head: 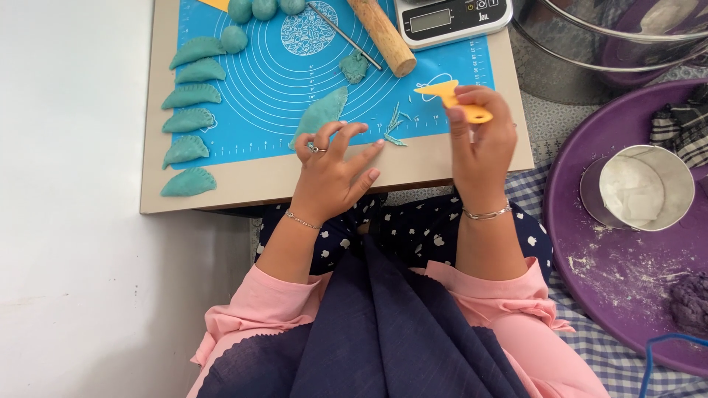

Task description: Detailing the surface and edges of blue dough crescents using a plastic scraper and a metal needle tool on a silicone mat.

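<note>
My left hand (333, 163) rests at the front edge of the blue silicone mat (295, 74), fingertips touching a folded teal dough dumpling (321, 113). My right hand (483, 136) holds a small yellow cutter tool (459, 100) above the mat's right front corner. Thin teal dough trimmings (394, 129) lie on the mat between my hands. Several finished crimped teal dumplings (190, 118) stand in a column along the mat's left side. Teal dough balls (254, 11) sit at the mat's far edge.
A wooden rolling pin (383, 35) and a thin metal rod (345, 35) lie on the mat. A kitchen scale (450, 18) sits behind. At right are a purple tray (627, 280) with a metal cup (640, 188), purple dough (689, 302) and a steel bowl (590, 44).
</note>
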